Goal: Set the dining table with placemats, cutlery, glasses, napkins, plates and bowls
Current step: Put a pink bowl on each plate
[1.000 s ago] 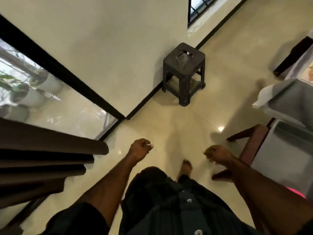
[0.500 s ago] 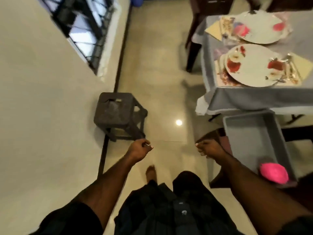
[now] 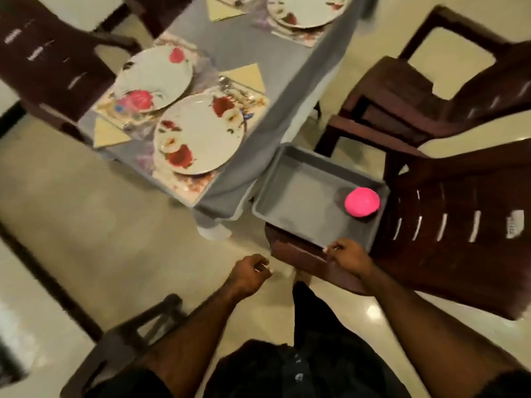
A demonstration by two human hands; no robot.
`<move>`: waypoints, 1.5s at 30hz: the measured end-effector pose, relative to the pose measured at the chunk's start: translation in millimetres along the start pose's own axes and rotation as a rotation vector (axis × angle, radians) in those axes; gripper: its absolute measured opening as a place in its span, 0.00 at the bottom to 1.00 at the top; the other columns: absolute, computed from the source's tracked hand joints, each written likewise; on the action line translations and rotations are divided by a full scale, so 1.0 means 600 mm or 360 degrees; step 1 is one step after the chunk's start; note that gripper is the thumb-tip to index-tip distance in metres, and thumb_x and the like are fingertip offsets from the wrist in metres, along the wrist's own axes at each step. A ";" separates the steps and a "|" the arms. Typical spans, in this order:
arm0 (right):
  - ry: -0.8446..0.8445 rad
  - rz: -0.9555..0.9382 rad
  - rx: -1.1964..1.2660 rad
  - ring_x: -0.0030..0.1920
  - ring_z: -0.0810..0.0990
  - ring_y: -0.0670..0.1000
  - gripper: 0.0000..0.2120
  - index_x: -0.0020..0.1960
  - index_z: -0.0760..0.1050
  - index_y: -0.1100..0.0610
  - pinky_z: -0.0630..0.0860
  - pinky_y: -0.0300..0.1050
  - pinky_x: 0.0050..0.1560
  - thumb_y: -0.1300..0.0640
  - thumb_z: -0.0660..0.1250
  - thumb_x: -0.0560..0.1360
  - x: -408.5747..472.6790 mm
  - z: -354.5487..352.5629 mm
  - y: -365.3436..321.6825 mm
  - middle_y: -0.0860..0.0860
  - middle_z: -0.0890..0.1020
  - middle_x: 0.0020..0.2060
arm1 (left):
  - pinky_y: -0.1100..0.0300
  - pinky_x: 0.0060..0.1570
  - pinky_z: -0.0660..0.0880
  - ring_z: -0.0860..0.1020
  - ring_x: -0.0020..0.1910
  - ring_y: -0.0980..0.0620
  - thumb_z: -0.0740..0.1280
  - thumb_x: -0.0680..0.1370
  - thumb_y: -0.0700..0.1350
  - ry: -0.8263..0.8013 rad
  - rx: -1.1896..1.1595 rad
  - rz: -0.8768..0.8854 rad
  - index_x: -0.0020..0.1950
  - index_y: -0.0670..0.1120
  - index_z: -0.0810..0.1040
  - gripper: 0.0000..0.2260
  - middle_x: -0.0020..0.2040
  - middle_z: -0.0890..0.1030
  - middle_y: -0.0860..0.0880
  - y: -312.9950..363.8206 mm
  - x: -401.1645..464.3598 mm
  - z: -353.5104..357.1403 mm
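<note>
Hovering empty, right hand [image 3: 352, 255] grip loosely curled, near tray [image 3: 301, 202], pink bowl [image 3: 362, 202] beyond

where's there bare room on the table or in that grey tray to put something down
Most of the grey tray floor is bare; only the pink bowl sits in its far right corner. On the table, a bare strip of grey tablecloth runs between the near napkin and the far plate. The near corner is crowded: two plates on placemats.
</note>
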State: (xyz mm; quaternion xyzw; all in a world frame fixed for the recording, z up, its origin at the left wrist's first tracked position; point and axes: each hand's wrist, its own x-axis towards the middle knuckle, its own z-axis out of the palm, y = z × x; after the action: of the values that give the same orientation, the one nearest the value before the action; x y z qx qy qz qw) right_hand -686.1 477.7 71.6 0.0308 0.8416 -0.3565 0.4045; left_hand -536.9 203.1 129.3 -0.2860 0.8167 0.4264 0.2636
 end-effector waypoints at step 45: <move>0.0116 -0.0190 0.0418 0.36 0.87 0.58 0.18 0.52 0.82 0.54 0.86 0.60 0.35 0.70 0.73 0.66 0.223 -0.197 -0.304 0.55 0.86 0.42 | 0.47 0.60 0.82 0.79 0.67 0.50 0.88 0.59 0.47 -0.0309 0.0067 0.0553 0.75 0.60 0.68 0.49 0.69 0.79 0.56 0.327 0.355 -0.205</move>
State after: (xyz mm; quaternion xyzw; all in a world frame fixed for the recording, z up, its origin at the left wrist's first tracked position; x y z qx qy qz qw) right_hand -916.0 384.2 132.1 0.0463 0.8022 -0.4856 0.3444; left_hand -844.1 140.3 154.2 -0.0927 0.8333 0.4737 0.2695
